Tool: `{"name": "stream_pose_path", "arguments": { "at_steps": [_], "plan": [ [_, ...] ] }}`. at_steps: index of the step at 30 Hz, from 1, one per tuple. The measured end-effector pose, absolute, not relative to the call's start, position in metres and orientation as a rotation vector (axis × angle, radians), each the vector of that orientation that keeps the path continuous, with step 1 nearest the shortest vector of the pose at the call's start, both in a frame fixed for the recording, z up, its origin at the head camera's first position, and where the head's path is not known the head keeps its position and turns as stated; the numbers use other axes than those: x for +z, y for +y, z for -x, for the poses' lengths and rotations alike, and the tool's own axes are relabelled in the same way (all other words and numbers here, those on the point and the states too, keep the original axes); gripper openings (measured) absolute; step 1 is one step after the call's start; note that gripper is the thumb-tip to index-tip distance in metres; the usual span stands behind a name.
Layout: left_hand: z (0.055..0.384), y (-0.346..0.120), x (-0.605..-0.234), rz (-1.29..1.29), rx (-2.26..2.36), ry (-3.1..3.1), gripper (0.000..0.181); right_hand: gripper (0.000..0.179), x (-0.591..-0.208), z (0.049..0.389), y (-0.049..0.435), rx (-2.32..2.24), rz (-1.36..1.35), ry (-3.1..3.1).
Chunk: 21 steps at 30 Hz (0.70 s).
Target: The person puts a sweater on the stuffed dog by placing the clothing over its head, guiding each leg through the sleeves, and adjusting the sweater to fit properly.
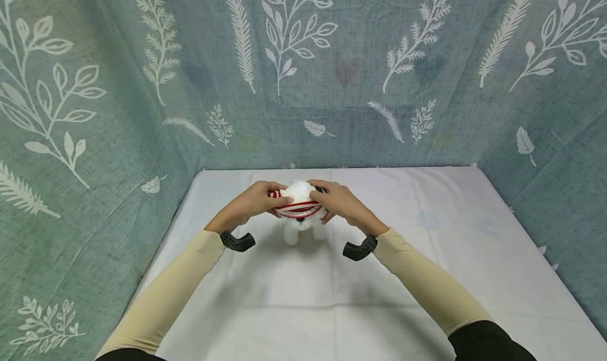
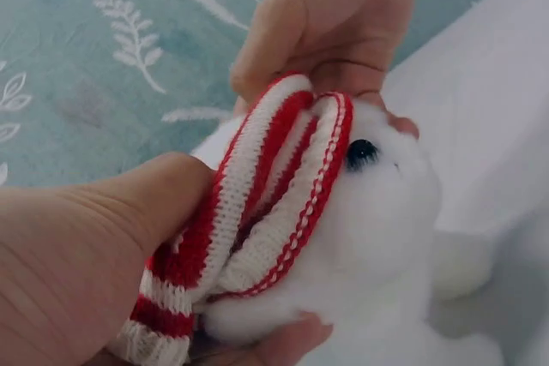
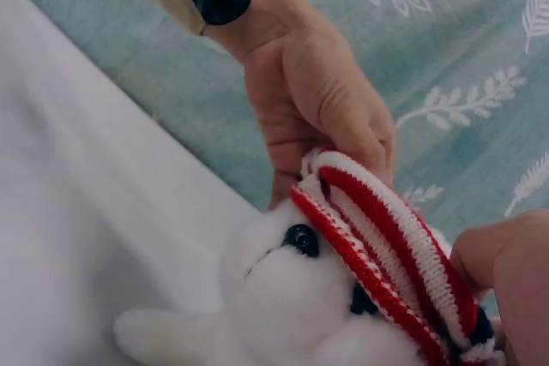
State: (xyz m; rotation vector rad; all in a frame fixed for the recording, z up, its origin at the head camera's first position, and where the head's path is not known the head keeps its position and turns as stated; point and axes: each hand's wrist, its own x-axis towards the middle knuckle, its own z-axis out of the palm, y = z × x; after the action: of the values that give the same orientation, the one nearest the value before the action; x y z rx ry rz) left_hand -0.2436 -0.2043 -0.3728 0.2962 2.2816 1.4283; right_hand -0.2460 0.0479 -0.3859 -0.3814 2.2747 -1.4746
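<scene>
A white plush animal (image 1: 291,234) with dark eyes and a dark nose stands on the white table, facing me. Bunched across its head is a small red-and-white striped knitted garment (image 1: 299,210). My left hand (image 1: 248,204) grips the garment at one side of the head, thumb on top and fingers underneath. On the opposite side, my right hand (image 1: 348,205) pinches it the same way. The left wrist view shows the folded knit (image 2: 283,203) just above a black eye (image 2: 362,154). Close by the right thumb, a dark navy patch (image 3: 483,329) shows on the knit.
A white cloth (image 1: 303,324) with fold lines covers the table. Green-grey curtains (image 1: 303,113) with white leaf prints hang behind it and along both sides. Each wrist carries a black camera mount (image 1: 237,241).
</scene>
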Motion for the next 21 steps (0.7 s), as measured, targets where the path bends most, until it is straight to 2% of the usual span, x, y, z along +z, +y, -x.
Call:
{"name": "stream_pose_path", "arguments": {
  "at_steps": [7, 21],
  "plan": [
    [0.245, -0.205, -0.381, -0.173, 1.563, 2.195, 0.050, 0.051, -0.391, 0.248, 0.047, -1.533, 0.264, 2.246],
    [0.238, -0.210, -0.392, -0.164, 1.682, 2.029, 0.041, 0.050, -0.394, 0.244, 0.048, -1.692, 0.301, 1.935]
  ]
}}
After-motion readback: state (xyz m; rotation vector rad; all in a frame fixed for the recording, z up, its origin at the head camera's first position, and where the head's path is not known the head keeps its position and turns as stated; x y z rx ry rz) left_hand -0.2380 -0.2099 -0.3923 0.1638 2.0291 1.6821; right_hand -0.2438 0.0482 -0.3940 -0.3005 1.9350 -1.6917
